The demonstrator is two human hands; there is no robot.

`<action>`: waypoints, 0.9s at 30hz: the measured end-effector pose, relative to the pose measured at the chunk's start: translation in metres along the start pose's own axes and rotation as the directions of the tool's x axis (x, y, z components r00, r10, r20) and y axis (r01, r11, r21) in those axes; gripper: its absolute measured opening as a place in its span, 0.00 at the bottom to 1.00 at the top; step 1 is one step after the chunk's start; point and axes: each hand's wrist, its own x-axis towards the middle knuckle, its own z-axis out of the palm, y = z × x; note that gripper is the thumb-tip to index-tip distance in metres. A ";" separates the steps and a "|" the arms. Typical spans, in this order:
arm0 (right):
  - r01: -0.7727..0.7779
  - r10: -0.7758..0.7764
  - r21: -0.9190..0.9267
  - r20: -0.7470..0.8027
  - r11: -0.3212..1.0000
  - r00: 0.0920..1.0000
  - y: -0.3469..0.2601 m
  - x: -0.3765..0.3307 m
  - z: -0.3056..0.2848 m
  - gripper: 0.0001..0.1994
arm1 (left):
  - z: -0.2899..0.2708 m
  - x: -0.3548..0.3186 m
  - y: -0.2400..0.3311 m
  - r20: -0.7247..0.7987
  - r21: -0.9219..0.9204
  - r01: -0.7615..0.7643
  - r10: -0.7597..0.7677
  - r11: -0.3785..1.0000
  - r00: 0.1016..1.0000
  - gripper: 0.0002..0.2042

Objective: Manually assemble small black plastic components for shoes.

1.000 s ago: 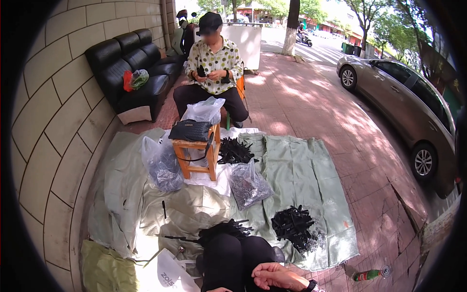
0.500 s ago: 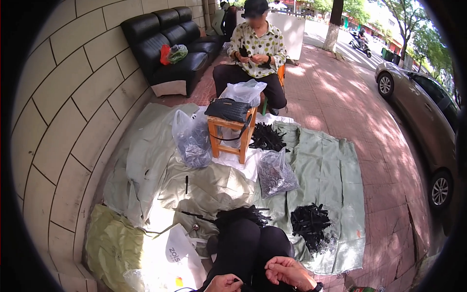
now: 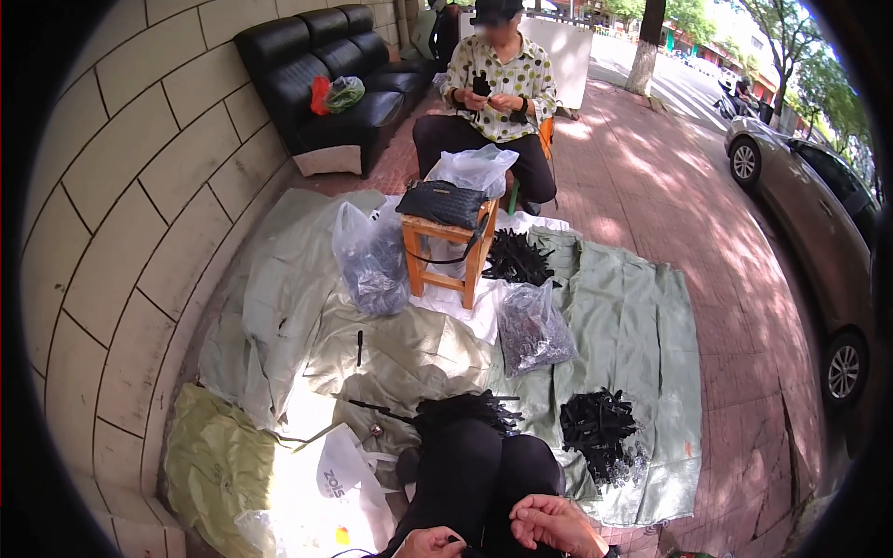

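Hands: the left hand [image 3: 430,542] and the right hand [image 3: 555,524] sat low at the bottom edge, resting on the person's own black-trousered knees [image 3: 484,474]. They were slightly apart, not clasped. Fingers looked loosely curled; couldn't tell if anything small was held.

Nearest stuff: a heap of small black plastic parts [image 3: 465,409] lay just past the knees, with a second pile of black pieces [image 3: 600,432] off to the right on the pale green tarp [image 3: 642,325].

Left side: a white plastic bag [image 3: 321,484] beside the left leg, next to a yellow-green sack [image 3: 209,465].

Middle: a clear plastic bag of dark parts [image 3: 532,330] lay near a small wooden stool [image 3: 446,251] with a black purse [image 3: 442,202] on top. Another clear bag [image 3: 370,256] leaned just left of the stool.

Far end: a seated person in a spotted shirt [image 3: 502,79] handled something black, with a black leather sofa [image 3: 326,74] along the stone wall.

Right: a silver car [image 3: 819,214] parked on the brick pavement.
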 end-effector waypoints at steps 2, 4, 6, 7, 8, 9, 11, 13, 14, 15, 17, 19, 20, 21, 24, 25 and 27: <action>-0.023 0.023 0.018 -0.020 1.000 1.000 0.001 -0.004 0.002 0.05 | 0.000 -0.002 -0.007 0.024 0.054 -0.047 0.046 0.997 0.999 0.06; -0.020 0.020 0.019 -0.015 1.000 1.000 0.001 -0.004 0.002 0.05 | 0.003 -0.003 -0.010 0.013 -0.005 -0.049 0.049 0.999 0.999 0.06; -0.021 0.022 0.022 -0.011 1.000 1.000 0.000 -0.001 0.001 0.05 | 0.001 0.002 -0.016 0.028 -0.062 -0.069 0.071 0.996 0.997 0.06; -0.015 0.016 0.010 -0.018 1.000 1.000 -0.002 -0.003 0.002 0.05 | 0.003 0.002 -0.018 0.035 -0.065 -0.060 0.062 0.996 0.997 0.06; -0.010 0.010 -0.005 -0.017 1.000 1.000 -0.003 -0.001 0.002 0.05 | 0.003 0.003 -0.016 0.019 -0.074 -0.059 0.061 0.996 0.998 0.06; -0.016 0.016 -0.002 -0.019 1.000 1.000 -0.002 0.000 0.001 0.05 | 0.003 0.003 -0.015 0.003 -0.083 -0.059 0.059 0.995 0.998 0.06; -0.021 0.021 0.018 -0.018 1.000 1.000 0.000 0.001 0.000 0.06 | 0.002 0.003 -0.014 -0.005 -0.055 -0.082 0.082 0.995 0.997 0.06; -0.021 0.021 0.014 -0.022 1.000 1.000 0.000 0.000 0.001 0.06 | 0.000 0.003 -0.011 0.020 -0.002 -0.024 0.024 1.000 0.999 0.06; -0.016 0.016 0.009 -0.027 1.000 1.000 -0.001 0.001 0.001 0.06 | 0.000 0.003 -0.009 0.020 -0.003 -0.024 0.024 1.000 1.000 0.06; -0.016 0.017 0.008 -0.026 1.000 1.000 0.000 0.001 0.000 0.06 | 0.000 0.003 -0.008 0.017 -0.014 -0.028 0.029 0.999 0.999 0.06; -0.032 0.033 0.015 -0.032 0.999 0.999 0.001 0.001 -0.002 0.06 | 0.000 0.003 -0.009 0.013 -0.027 -0.032 0.032 0.999 0.999 0.06; -0.028 0.029 0.006 -0.027 1.000 0.999 -0.002 0.001 0.000 0.06 | 0.001 0.002 -0.014 0.002 -0.063 -0.073 0.074 0.995 0.997 0.06; -0.022 0.022 -0.001 -0.025 1.000 0.999 -0.003 0.001 0.001 0.06 | 0.001 0.002 -0.014 0.003 -0.064 -0.072 0.072 0.995 0.997 0.06; -0.024 0.024 -0.001 -0.026 1.000 0.999 -0.001 0.000 0.000 0.06 | 0.001 0.002 -0.012 0.008 -0.048 -0.053 0.054 0.997 0.999 0.06; -0.030 0.031 0.017 -0.028 0.999 0.999 0.000 0.000 0.000 0.06 | -0.001 0.004 -0.016 0.032 -0.011 -0.078 0.078 0.997 0.996 0.06; -0.032 0.032 0.019 -0.031 0.999 0.999 -0.001 0.000 0.001 0.06 | -0.002 0.005 -0.019 0.053 0.010 -0.118 0.118 0.993 0.992 0.06; -0.036 0.037 0.022 -0.037 0.999 0.999 -0.001 -0.001 0.002 0.05 | -0.001 0.005 -0.021 0.036 0.013 -0.130 0.130 0.991 0.991 0.06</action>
